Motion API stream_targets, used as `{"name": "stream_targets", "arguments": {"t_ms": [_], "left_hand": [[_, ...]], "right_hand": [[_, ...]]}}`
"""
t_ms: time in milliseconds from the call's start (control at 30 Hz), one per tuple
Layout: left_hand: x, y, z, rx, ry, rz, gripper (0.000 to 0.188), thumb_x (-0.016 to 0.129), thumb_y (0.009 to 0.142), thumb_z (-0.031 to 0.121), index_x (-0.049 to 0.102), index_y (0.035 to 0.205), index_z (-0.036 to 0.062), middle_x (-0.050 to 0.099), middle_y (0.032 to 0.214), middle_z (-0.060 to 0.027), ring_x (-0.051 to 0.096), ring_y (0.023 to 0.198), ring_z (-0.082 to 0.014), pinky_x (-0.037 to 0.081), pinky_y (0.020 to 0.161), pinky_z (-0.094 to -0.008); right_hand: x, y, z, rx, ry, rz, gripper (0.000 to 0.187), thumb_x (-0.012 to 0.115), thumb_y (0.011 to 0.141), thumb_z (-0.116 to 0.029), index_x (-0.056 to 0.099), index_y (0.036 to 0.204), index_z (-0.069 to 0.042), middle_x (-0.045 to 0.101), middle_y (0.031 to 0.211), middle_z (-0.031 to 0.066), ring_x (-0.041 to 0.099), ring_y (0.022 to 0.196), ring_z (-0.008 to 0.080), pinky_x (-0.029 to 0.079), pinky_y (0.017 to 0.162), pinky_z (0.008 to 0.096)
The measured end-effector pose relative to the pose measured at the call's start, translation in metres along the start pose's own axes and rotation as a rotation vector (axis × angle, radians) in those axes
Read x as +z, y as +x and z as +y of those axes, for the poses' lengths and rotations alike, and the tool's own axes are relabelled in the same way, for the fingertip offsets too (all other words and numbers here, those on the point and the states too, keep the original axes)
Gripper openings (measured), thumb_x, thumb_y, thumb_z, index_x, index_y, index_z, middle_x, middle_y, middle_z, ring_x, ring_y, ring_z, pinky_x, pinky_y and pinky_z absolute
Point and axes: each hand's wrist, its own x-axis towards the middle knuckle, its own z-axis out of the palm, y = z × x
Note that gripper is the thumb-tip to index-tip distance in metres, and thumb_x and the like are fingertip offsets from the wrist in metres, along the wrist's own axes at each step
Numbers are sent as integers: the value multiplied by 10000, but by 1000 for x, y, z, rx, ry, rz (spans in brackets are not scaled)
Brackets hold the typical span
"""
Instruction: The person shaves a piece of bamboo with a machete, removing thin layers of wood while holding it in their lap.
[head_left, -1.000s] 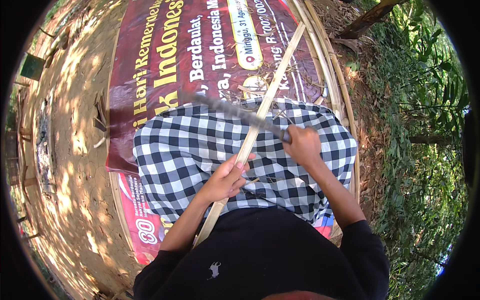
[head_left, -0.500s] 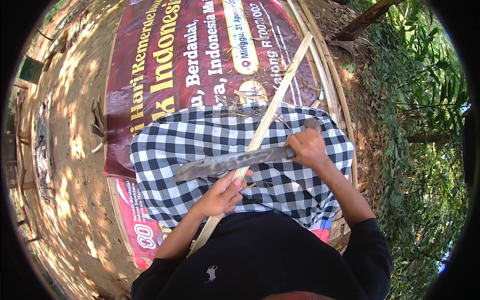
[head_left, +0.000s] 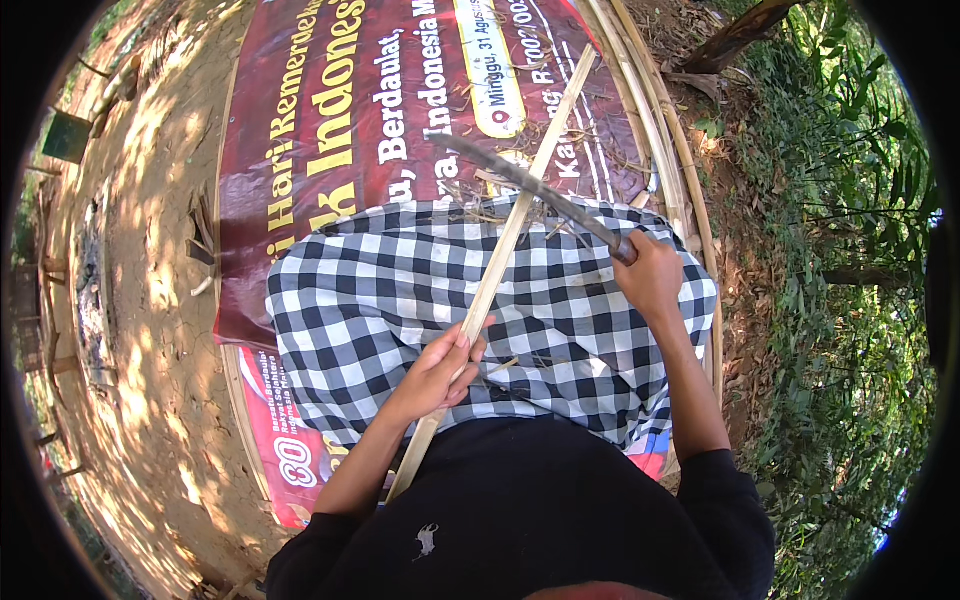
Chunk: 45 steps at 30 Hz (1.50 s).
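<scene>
Left hand (head_left: 437, 370): closed around a pale wooden strip (head_left: 488, 287) slanting across the lap.
Right hand (head_left: 652, 277): clenched on a machete (head_left: 572, 209), blade crossing the strip; contact unclear.
Shirt (head_left: 530, 500): dark, pale emblem.
Banner (head_left: 245, 220): maroon, yellow and white lettering, partly covered by checked cloth (head_left: 350, 310).
Poles (head_left: 690, 175): along the banner's right edge.

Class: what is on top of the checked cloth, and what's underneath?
Over the checked cloth: a pale strip in the left hand, and the right hand holding a machete. Shavings lie on it. A red banner shows beyond its edges; whatever the cloth covers is hidden.
</scene>
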Motion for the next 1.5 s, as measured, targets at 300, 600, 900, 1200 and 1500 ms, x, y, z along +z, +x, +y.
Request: {"name": "stream_targets", "arguments": {"t_ms": [300, 600, 900, 1200, 1500], "left_hand": [[-3, 21, 13, 201, 49, 168, 377, 448, 1084, 309, 503, 1286, -5, 517, 823, -5, 390, 434, -34, 352, 367, -186], [4, 17, 21, 210, -116, 125, 292, 329, 1106, 289, 387, 1249, 41, 580, 795, -81, 478, 370, -130, 421, 319, -253], [-2, 20, 17, 239, 7, 29, 323, 283, 1113, 334, 384, 1242, 55, 496, 730, -46, 414, 308, -115, 364, 278, -243], [-1, 11, 21, 222, 10, 49, 287, 279, 1112, 343, 369, 1198, 85, 448, 708, -35, 367, 298, -85, 329, 266, -229], [4, 15, 8, 96, -7, 28, 297, 285, 1116, 302, 389, 1280, 78, 449, 726, -31, 358, 314, -76, 342, 281, -218]], "right_hand": [[3, -47, -64, -314, 216, 4, 131, 723, 653, -88, 671, 774, -87, 645, 666, 90, 609, 592, 320, 470, 601, 413], [9, -56, -82, -397, 266, 10, 176, 734, 628, -84, 671, 792, -100, 635, 668, 73, 604, 582, 291, 467, 594, 389], [15, -62, -92, -438, 308, -11, 282, 741, 546, -90, 635, 807, -106, 613, 681, 57, 598, 617, 290, 471, 606, 397], [25, -26, -56, -383, 242, 113, 188, 752, 649, -67, 630, 790, -92, 611, 662, 97, 615, 640, 329, 492, 621, 431], [24, -22, -41, -116, 135, 5, 167, 755, 729, -151, 616, 768, -66, 594, 593, 140, 624, 579, 371, 504, 592, 469]]}}
